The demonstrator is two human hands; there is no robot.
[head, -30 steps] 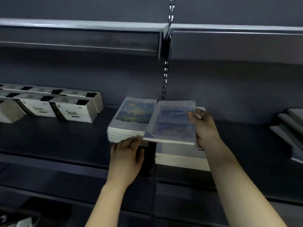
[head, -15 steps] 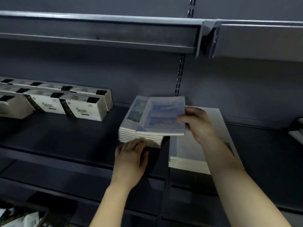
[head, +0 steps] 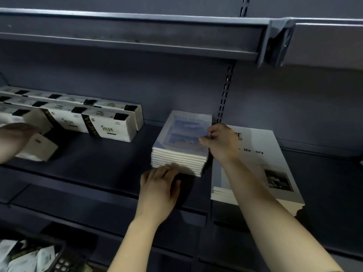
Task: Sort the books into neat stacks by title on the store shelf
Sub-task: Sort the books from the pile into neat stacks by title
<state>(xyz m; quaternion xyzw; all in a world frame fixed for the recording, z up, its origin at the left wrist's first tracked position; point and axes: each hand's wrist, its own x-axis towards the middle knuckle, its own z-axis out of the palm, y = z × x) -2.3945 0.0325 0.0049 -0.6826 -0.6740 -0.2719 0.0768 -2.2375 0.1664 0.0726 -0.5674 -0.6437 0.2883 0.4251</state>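
Observation:
A stack of several blue-covered books (head: 177, 160) sits on the dark shelf (head: 88, 161) near the middle. The top blue book (head: 183, 132) lies flat on it, almost square with the rest. My right hand (head: 221, 145) pinches that top book's right edge. My left hand (head: 159, 186) rests with fingers flat against the stack's front lower edge and holds nothing. To the right lies a lower stack of larger white books (head: 263, 169) with black lettering and a small dark photo; my right forearm crosses over it.
White tissue packs (head: 110, 124) stand in rows at the left of the shelf. Another person's hand (head: 13, 138) at the far left holds a tilted pack (head: 39, 148). An upper shelf (head: 137, 42) overhangs. A dark basket (head: 59, 260) sits at the bottom left.
My right hand has brought the blue book leftward and down from over the white stack onto the blue stack. My left hand stayed at the stack's front. Another person's hand has come in at the left.

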